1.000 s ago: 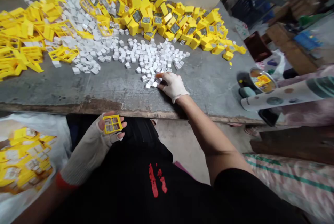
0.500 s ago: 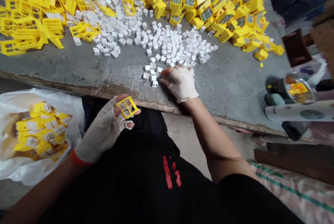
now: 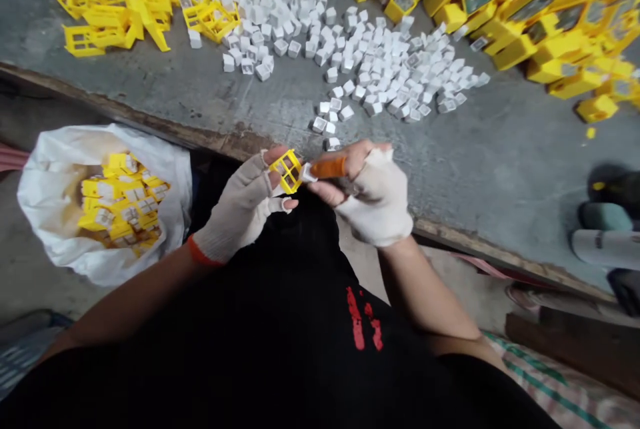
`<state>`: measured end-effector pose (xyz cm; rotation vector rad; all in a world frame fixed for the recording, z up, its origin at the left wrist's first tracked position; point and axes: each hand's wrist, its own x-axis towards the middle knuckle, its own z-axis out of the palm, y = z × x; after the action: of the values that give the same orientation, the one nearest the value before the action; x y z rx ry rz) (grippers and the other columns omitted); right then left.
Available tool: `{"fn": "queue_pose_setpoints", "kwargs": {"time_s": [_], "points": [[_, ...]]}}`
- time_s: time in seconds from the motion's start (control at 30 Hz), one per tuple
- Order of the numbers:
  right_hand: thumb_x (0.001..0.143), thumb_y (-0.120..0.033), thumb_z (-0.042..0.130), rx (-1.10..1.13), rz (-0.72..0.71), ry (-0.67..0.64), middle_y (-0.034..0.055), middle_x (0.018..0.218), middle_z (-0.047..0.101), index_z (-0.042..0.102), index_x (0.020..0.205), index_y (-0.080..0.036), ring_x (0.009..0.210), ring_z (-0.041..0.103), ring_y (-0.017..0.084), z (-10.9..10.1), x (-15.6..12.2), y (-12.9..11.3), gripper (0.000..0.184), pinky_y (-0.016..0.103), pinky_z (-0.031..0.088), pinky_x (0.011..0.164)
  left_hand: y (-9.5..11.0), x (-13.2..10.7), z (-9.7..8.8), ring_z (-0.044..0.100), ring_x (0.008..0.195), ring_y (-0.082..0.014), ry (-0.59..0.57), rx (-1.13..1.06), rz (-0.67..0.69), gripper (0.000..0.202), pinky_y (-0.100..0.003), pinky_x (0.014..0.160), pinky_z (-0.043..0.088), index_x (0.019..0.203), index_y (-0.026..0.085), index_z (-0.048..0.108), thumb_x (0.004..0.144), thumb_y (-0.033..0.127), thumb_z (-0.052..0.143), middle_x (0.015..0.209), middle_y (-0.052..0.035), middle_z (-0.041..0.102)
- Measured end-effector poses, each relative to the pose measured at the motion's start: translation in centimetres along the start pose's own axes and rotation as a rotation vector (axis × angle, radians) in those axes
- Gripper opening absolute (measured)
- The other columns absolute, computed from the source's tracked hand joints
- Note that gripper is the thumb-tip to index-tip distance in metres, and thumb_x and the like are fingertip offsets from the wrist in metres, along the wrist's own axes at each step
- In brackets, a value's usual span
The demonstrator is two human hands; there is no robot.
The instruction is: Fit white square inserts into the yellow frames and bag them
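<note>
My left hand (image 3: 243,206), in a fingerless white glove, pinches a small yellow plastic frame (image 3: 285,170) with four openings, just below the table edge. My right hand (image 3: 367,189), also gloved, is closed with a small white cube (image 3: 307,174) at its fingertips, pressed against the frame; one finger wears an orange cover (image 3: 329,168). Just beyond both hands, loose white cubes (image 3: 380,76) lie scattered on the grey table (image 3: 500,156).
Empty yellow frames (image 3: 115,9) are heaped at the table's far left. Yellow assembled boxes (image 3: 530,9) are piled at the far right. A white bag (image 3: 65,149) holding filled yellow pieces (image 3: 123,199) sits on the floor at my left. A printed roll (image 3: 605,246) lies at the right edge.
My right hand left the cube pile and came back to the table edge with a white cube. My left hand rose with the yellow frame to meet it. The view tilted downward.
</note>
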<state>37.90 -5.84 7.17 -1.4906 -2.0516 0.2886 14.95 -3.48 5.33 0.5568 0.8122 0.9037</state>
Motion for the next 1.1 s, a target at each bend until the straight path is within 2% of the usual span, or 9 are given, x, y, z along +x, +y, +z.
{"fn": "queue_pose_setpoints", "kwargs": {"time_s": [0.1, 0.23, 0.33, 0.47, 0.63, 0.73, 0.87, 1.0, 1.1], "points": [[0.114, -0.062, 0.062, 0.083, -0.014, 0.030, 0.0058, 0.107, 0.087, 0.088, 0.107, -0.031, 0.097, 0.076, 0.030, 1.5, -1.3, -2.2, 0.041, 0.054, 0.057, 0.102, -0.3, -0.4, 0.4, 0.080, 0.103, -0.0242, 0.003, -0.013, 0.052, 0.045, -0.028, 0.073, 0.063, 0.116, 0.026, 0.086, 0.076, 0.033, 0.107, 0.119, -0.0057, 0.087], [0.116, -0.062, 0.055, 0.119, -0.020, 0.044, 0.0052, 0.113, 0.088, 0.090, 0.107, -0.034, 0.102, 0.075, 0.029, 2.9, -2.4, -2.7, 0.046, 0.052, 0.056, 0.105, -0.5, -1.1, 0.3, 0.079, 0.095, -0.0231, 0.006, -0.032, 0.103, 0.042, -0.030, 0.071, 0.062, 0.109, 0.025, 0.088, 0.073, 0.032, 0.108, 0.113, -0.0052, 0.087], [0.116, -0.061, 0.055, 0.067, -0.038, -0.043, 0.0040, 0.129, 0.086, 0.089, 0.121, -0.037, 0.114, 0.074, 0.030, 2.1, -2.6, -1.3, 0.042, 0.051, 0.055, 0.108, -0.2, -1.3, -0.3, 0.079, 0.093, -0.0214, 0.001, -0.034, 0.017, 0.039, -0.029, 0.071, 0.062, 0.112, 0.027, 0.088, 0.080, 0.039, 0.106, 0.113, -0.0013, 0.087], [0.114, -0.042, 0.057, -0.166, 0.192, -0.008, 0.0105, 0.134, 0.083, 0.083, 0.135, -0.029, 0.124, 0.072, 0.035, 0.2, -0.7, 2.9, 0.036, 0.057, 0.053, 0.110, 0.2, -1.0, -0.9, 0.083, 0.094, -0.0260, 0.033, -0.022, -0.042, 0.047, -0.030, 0.069, 0.062, 0.119, 0.027, 0.085, 0.082, 0.049, 0.103, 0.113, -0.0038, 0.085], [0.105, -0.035, 0.068, -0.300, 0.303, -0.185, 0.0132, 0.117, 0.085, 0.083, 0.115, -0.024, 0.120, 0.070, 0.037, 0.9, 3.6, 6.2, 0.020, 0.058, 0.048, 0.110, 0.1, -0.7, -0.9, 0.083, 0.089, -0.0276, 0.079, 0.010, -0.046, 0.054, -0.029, 0.063, 0.060, 0.118, 0.024, 0.081, 0.076, 0.050, 0.105, 0.110, -0.0062, 0.082], [0.103, -0.033, 0.069, -0.295, 0.378, -0.172, 0.0126, 0.107, 0.085, 0.081, 0.102, -0.022, 0.109, 0.072, 0.034, 1.6, 4.8, 6.0, 0.016, 0.055, 0.045, 0.107, -0.2, -0.7, -1.1, 0.083, 0.090, -0.0264, 0.077, 0.024, -0.057, 0.049, -0.028, 0.063, 0.058, 0.120, 0.023, 0.080, 0.081, 0.046, 0.101, 0.114, -0.0075, 0.081], [0.103, -0.036, 0.067, -0.220, 0.469, -0.107, 0.0073, 0.093, 0.082, 0.078, 0.092, -0.023, 0.093, 0.071, 0.027, 1.4, 3.5, 5.8, 0.021, 0.051, 0.044, 0.101, -0.4, -0.7, -1.5, 0.081, 0.087, -0.0251, 0.069, 0.024, -0.064, 0.047, -0.028, 0.061, 0.057, 0.120, 0.022, 0.080, 0.084, 0.048, 0.098, 0.113, -0.0082, 0.080], [0.103, -0.032, 0.061, -0.159, 0.446, -0.039, 0.0085, 0.103, 0.086, 0.083, 0.110, -0.025, 0.101, 0.075, 0.030, 0.4, 1.6, 5.8, 0.024, 0.052, 0.047, 0.103, -0.2, -0.7, -1.6, 0.077, 0.084, -0.0216, 0.068, 0.024, -0.083, 0.041, -0.027, 0.059, 0.056, 0.122, 0.023, 0.081, 0.090, 0.045, 0.093, 0.113, -0.0084, 0.079], [0.097, -0.027, 0.066, -0.145, 0.292, -0.119, 0.0124, 0.121, 0.086, 0.083, 0.129, -0.025, 0.116, 0.074, 0.036, 0.2, 1.4, 5.6, 0.036, 0.054, 0.050, 0.104, -0.5, -0.5, -1.7, 0.076, 0.083, -0.0208, 0.057, 0.014, -0.119, 0.036, -0.026, 0.057, 0.055, 0.130, 0.024, 0.081, 0.098, 0.039, 0.083, 0.109, -0.0090, 0.079]]}}
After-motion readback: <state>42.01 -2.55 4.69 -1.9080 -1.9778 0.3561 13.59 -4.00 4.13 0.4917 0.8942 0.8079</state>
